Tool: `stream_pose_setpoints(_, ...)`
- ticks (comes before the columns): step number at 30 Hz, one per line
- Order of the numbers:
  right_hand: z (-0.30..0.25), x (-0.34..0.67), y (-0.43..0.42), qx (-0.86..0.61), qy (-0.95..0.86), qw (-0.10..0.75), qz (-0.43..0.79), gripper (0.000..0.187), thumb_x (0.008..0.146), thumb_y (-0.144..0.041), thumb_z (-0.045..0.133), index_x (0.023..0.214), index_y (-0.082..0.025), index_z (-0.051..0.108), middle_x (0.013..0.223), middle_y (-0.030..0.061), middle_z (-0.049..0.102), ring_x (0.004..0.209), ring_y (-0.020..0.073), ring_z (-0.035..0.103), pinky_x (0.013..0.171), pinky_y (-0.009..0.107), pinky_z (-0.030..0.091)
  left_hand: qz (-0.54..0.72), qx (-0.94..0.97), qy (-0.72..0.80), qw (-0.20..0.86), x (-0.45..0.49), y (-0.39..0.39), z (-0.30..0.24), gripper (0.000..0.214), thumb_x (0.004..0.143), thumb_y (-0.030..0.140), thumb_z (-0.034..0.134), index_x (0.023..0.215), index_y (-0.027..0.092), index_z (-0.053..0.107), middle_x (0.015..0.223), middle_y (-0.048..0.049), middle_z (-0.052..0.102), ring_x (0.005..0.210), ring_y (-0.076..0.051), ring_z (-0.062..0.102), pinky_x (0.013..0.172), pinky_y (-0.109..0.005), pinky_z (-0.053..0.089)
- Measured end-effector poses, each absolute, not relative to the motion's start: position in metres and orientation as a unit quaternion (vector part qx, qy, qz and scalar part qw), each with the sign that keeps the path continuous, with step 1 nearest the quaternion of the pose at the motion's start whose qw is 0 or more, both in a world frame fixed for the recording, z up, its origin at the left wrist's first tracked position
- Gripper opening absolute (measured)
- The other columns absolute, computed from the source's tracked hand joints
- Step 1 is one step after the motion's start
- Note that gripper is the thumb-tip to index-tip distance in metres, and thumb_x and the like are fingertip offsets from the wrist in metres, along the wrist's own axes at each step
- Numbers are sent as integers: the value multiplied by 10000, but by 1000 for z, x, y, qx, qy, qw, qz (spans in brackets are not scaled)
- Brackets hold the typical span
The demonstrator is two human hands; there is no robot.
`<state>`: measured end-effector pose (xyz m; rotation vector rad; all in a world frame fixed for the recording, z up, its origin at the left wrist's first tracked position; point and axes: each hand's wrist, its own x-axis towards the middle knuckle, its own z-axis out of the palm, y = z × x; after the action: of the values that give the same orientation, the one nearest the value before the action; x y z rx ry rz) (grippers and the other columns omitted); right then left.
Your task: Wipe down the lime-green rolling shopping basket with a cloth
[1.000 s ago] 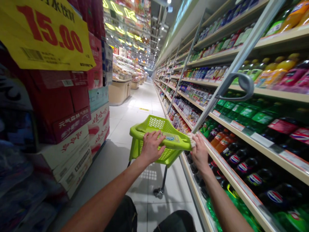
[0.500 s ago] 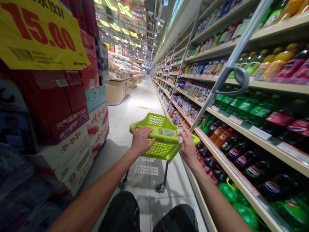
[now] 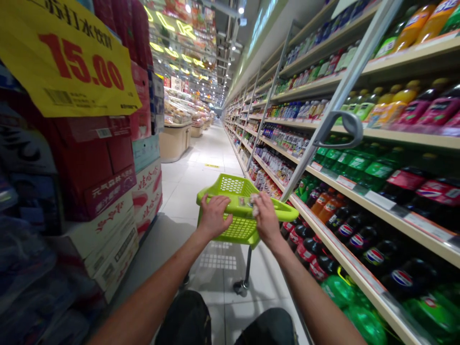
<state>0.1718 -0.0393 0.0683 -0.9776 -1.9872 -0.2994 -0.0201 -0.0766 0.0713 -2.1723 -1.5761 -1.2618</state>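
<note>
A lime-green plastic shopping cart [image 3: 237, 229] with a perforated basket stands on thin legs and casters before my knees. My left hand [image 3: 214, 218] is closed over the left part of its near rim, thumb pointing right. In my right hand [image 3: 266, 219] is a crumpled white tissue [image 3: 255, 203], pressed on the rim right of the middle. A small printed label [image 3: 244, 201] on the rim lies between my hands, partly covered by the tissue and my right fingers.
Shelves of drink bottles [image 3: 374, 256] run along the right, with a slanting metal rail and grey handle [image 3: 339, 129] in front. Stacked drink cartons [image 3: 104, 235] under a yellow price sign [image 3: 77, 60] stand left. A tiled aisle [image 3: 212, 167] passes food counters [image 3: 176, 141].
My right hand has slid left along the cart's rim with the tissue, onto the label. My left hand keeps its hold. The view has shifted slightly.
</note>
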Motion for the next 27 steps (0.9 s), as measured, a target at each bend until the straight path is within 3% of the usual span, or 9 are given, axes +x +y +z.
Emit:
stream_pose_setpoints(4,68,145,-51,-336,-837,414,-128,444,754,-54,369,1157,-152,527,1303,108,432,1288,212,247,1034,448,279,-419,-736,-526,83,-18,-79,72,348,677,266,514,1016,191,548,1081,-58,606,1050,-249,492,1009,-496,139)
stream_pose_setpoints(10,78,209,-33,-497,-745,432,-110,406,726,-92,380,1078,-143,576,1222,132,493,1189,262,389,991,506,319,-423,-738,-519,83,-17,-86,69,361,672,263,511,1023,190,553,1090,-54,604,1056,-253,489,1014,-492,142)
stream_pose_setpoints(17,73,153,-64,-355,-832,411,-109,462,733,-63,371,1156,-160,530,1303,102,434,1269,223,278,1024,455,293,-424,-747,-507,76,-11,-97,72,372,665,256,505,1026,183,559,1087,-68,605,1052,-258,493,1006,-492,153)
stream_pose_setpoints(23,79,205,-66,-475,-748,447,-124,407,726,-101,367,1069,-140,581,1203,124,508,1177,246,402,1001,487,318,-428,-749,-500,79,-18,-103,68,352,669,248,511,1012,182,560,1086,-68,607,1066,-247,488,1015,-496,155)
stream_pose_setpoints(27,77,190,-83,-440,-773,439,-128,439,722,-104,375,1123,-131,552,1255,121,465,1215,243,355,1018,463,304,-462,-739,-482,88,-6,-127,77,411,679,224,511,1087,177,523,1223,-101,516,1154,-281,421,1020,-558,108)
